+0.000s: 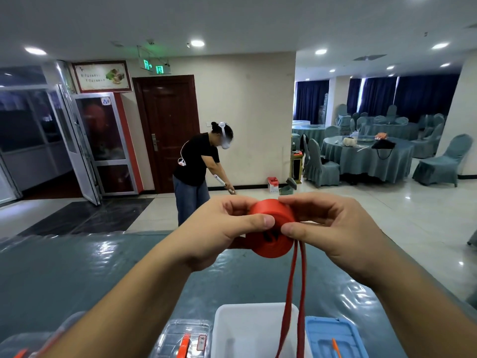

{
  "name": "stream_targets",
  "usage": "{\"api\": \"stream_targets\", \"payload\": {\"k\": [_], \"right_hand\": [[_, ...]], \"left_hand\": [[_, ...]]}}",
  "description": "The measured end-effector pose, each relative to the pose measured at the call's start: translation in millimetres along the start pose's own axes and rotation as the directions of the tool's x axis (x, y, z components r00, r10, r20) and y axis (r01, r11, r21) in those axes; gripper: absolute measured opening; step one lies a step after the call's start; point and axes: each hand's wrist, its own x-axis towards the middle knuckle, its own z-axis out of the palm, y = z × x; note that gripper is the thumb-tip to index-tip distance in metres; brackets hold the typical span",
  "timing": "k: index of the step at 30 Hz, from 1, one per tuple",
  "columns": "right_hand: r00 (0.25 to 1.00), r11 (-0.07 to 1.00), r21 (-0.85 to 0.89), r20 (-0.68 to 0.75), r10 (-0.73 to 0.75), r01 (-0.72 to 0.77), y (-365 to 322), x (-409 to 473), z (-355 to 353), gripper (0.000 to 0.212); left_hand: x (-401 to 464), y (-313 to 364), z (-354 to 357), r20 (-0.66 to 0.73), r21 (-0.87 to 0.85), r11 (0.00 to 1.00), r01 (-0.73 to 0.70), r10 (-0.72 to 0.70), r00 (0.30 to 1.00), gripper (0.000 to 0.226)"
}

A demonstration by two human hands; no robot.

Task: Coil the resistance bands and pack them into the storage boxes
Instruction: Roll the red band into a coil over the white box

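A red resistance band is partly rolled into a thick coil, held up above the table at chest height. My left hand grips the coil from the left, thumb across its front. My right hand pinches it from the right, thumb on the front edge. Two loose red strands hang down from the coil over an open white storage box at the table's near edge. A blue box lid lies right of it, and a clear box with an orange latch sits on its left.
The table has a shiny teal cover. Another clear box sits at the near left corner. A person stands beyond the table's far edge, bent over a tool. Covered round tables and chairs fill the right background.
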Motion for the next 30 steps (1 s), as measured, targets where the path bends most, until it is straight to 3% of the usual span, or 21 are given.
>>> {"api": "stream_targets", "payload": {"k": [2,5,7,13,20,26,28,30], "right_hand": [[1.000,0.999,-0.044,0.004,0.009,-0.009,0,-2,0,0.042],[0.998,0.984,-0.175,0.054,0.032,-0.022,-2,-1,0,0.036],[0.998,0.983,-0.183,0.047,0.031,-0.022,-3,1,-1,0.037],[1.000,0.995,-0.099,0.002,0.001,-0.001,4,-5,1,0.058],[0.987,0.972,-0.226,0.128,0.097,-0.066,-3,-1,-3,0.053],[0.999,0.998,-0.054,-0.043,-0.016,0.014,9,-7,3,0.054],[0.999,0.999,-0.045,-0.033,0.005,-0.006,9,-9,2,0.053],[0.999,0.994,-0.104,0.033,0.042,-0.038,6,-8,-1,0.051]], "left_hand": [[0,-2,0,0.030,0.043,0.999,0.011,-0.012,0.999,0.039],[1,3,-6,0.074,0.341,0.940,-0.011,-0.015,0.997,0.034],[1,5,-8,0.090,0.429,0.903,-0.032,-0.007,0.996,0.031],[-1,-2,-5,0.043,0.205,0.976,-0.065,0.058,0.997,0.035],[0,7,-7,0.056,0.256,0.967,-0.017,0.002,0.998,0.034],[-4,1,-5,-0.041,0.005,1.000,-0.016,0.016,0.999,0.042],[-5,1,-5,-0.010,0.011,1.000,0.009,-0.009,1.000,0.042],[-5,2,-6,0.038,0.148,0.989,0.015,-0.020,0.999,0.040]]}}
